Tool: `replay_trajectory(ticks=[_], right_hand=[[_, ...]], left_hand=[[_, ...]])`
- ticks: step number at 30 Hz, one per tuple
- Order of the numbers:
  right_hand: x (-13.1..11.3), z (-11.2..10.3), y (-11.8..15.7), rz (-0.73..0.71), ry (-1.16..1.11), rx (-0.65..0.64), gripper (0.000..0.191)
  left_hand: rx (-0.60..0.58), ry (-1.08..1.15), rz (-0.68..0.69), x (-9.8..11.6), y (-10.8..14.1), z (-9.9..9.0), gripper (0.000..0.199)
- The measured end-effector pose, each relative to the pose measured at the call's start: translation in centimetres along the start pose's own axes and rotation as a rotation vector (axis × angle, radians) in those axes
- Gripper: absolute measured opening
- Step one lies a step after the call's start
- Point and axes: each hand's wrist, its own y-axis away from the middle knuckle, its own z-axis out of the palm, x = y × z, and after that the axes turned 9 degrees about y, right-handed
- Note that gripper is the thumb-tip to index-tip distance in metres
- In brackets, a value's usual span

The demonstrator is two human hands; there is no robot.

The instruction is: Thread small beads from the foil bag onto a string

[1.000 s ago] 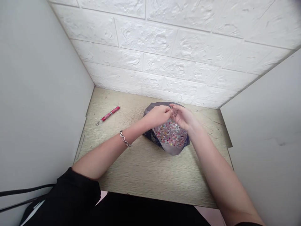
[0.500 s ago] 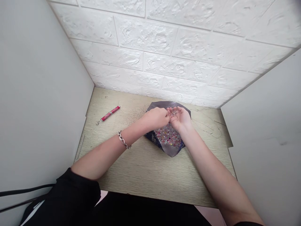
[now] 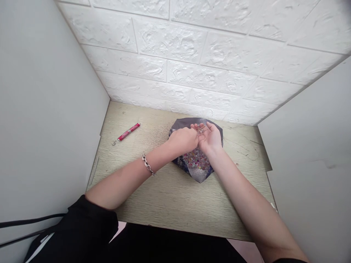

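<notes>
My right hand (image 3: 211,139) is turned palm up and cupped, with a small heap of beads (image 3: 201,128) lying on its fingers. Against its palm side, my left hand (image 3: 184,140) is closed in a pinch; whatever its fingertips hold is hidden. Both hands are over a dark patterned pouch (image 3: 200,176) with a grey lining, spread wide on the table. Many pink, white and multicoloured beads (image 3: 196,160) fill the pouch, and the hands cover part of them. A chain bracelet (image 3: 148,165) circles my left wrist.
On the table (image 3: 170,204), to the left, lies a red tube-shaped item (image 3: 128,132) with a small metallic piece (image 3: 113,143) by its end. Thin thread (image 3: 248,155) lies right of the pouch. A white brick-pattern wall (image 3: 175,69) stands behind, with pale panels on both sides.
My left hand has shifted slightly to the right and down, closer against my right palm. My right hand, still cupping beads, has barely moved. The pouch stays in place.
</notes>
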Motion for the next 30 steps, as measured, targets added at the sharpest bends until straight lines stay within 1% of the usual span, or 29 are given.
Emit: replay_trajectory(ticks=[3, 5, 7, 9, 11, 14, 16, 17, 19, 20, 24, 28, 30], right_hand=[[-0.1, -0.1, 0.0, -0.005, 0.004, -0.014, 0.016], [-0.3, -0.2, -0.2, -0.007, 0.056, -0.015, 0.016], [-0.7, -0.4, -0.4, -0.026, 0.167, -0.021, 0.011], [-1.2, -0.8, -0.6, -0.067, 0.351, -0.068, 0.004], [-1.9, -1.4, -0.9, -0.130, 0.619, -0.144, 0.004], [-3.0, -2.4, -1.1, -0.248, 1.206, -0.219, 0.009], [-3.5, -2.7, -1.0, -0.341, 1.623, -0.197, 0.011], [-3.7, -2.8, -0.9, -0.383, 1.793, -0.179, 0.013], [-3.9, -2.6, -0.5, -0.428, 2.028, -0.164, 0.016], [-4.0, -2.5, -0.3, -0.430, 2.105, -0.182, 0.017], [-4.3, -2.0, 0.5, -0.399, 2.281, -0.321, 0.019], [-5.3, -1.8, 1.2, -0.394, 2.283, -0.456, 0.026], [-6.2, -1.6, 2.0, -0.372, 2.273, -0.440, 0.034]], left_hand=[[0.011, 0.034, 0.036, 0.1, 0.1, -0.1, 0.036], [0.028, 0.084, 0.060, 0.1, 0.0, -0.2, 0.034], [0.053, 0.154, 0.075, 0.2, 0.0, -0.4, 0.033], [0.082, 0.236, 0.098, 0.2, -0.2, -0.5, 0.033], [0.106, 0.312, 0.121, 0.3, -0.3, -0.6, 0.034], [0.094, 0.358, 0.126, 0.4, -0.3, -0.6, 0.033], [0.045, 0.342, 0.123, 0.4, -0.2, -0.5, 0.031], [0.016, 0.328, 0.126, 0.3, -0.2, -0.3, 0.031], [-0.032, 0.305, 0.144, 0.2, -0.2, 0.0, 0.030], [-0.045, 0.299, 0.155, 0.2, -0.3, 0.2, 0.030], [-0.054, 0.297, 0.169, 0.0, -0.5, 0.6, 0.029], [-0.040, 0.311, 0.148, 0.3, -0.5, 0.3, 0.029], [-0.038, 0.320, 0.138, 0.4, -0.6, 0.1, 0.029]])
